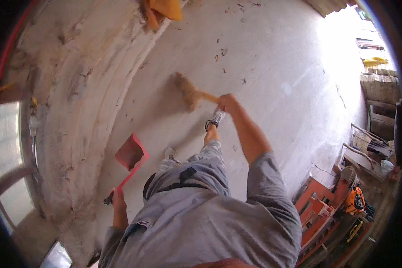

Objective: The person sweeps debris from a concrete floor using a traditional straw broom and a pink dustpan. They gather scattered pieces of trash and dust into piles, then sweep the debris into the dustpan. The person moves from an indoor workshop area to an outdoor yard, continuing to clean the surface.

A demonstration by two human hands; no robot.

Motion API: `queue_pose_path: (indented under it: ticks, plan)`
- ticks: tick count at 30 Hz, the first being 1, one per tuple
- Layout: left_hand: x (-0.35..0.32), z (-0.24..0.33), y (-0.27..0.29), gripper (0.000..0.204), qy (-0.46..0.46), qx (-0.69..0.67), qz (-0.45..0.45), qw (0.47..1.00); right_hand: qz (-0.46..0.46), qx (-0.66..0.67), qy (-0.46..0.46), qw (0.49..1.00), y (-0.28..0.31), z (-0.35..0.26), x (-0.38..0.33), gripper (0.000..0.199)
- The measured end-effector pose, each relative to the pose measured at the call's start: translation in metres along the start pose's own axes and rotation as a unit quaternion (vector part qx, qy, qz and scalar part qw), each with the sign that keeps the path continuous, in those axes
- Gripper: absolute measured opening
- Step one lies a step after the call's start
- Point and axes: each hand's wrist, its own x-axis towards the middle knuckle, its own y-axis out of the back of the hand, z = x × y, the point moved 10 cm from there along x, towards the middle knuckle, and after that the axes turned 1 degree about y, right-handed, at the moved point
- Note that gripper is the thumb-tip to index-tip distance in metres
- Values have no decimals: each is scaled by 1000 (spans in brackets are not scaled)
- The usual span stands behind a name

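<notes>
My right hand (pixel 228 102) is closed round the handle of a straw hand broom (pixel 186 91). The broom's bristles fan out to the left, over the pale concrete floor (pixel 272 94), and look slightly blurred. Down at my left side, my left hand (pixel 117 201) grips the dark end of the handle of a red dustpan (pixel 132 153). The pan part points up and away from me, near the base of the left wall. I cannot tell whether the pan touches the floor. Both of my shoes show between the broom and my body.
Bits of dry debris (pixel 223 52) lie scattered on the floor ahead. A worn, stained wall (pixel 76 111) runs along the left, with a yellow cloth-like thing (pixel 165 8) at its far end. Red metal frames (pixel 315 203) and an orange bag (pixel 355 201) crowd the right side.
</notes>
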Motion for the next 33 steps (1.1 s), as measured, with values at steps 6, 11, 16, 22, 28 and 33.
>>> queue_pose_path:
  ticks: [6, 11, 16, 22, 28, 33]
  plan:
    - [-26, 33, -132, 23, -56, 49, -7, 997, 175, -58, -11, 983, 188, -68, 30, 10]
    - [-72, 48, -314, 31, -58, 116, -21, 991, 263, 81, 54, 960, 259, 17, -27, 54]
    - [-25, 46, -394, 32, -22, 76, -45, 996, 127, 343, -139, 920, 268, 101, -143, 12]
    - [-38, 60, -586, 30, 0, 91, -93, 991, 54, 687, -330, 645, 263, 149, -123, 25]
    - [-40, 60, -766, 24, 17, 164, -118, 979, 37, 749, -289, 596, 283, 140, 56, 26]
    - [-32, 75, -856, 21, 29, 179, -163, 970, 82, 703, -202, 677, 348, -89, 124, 20]
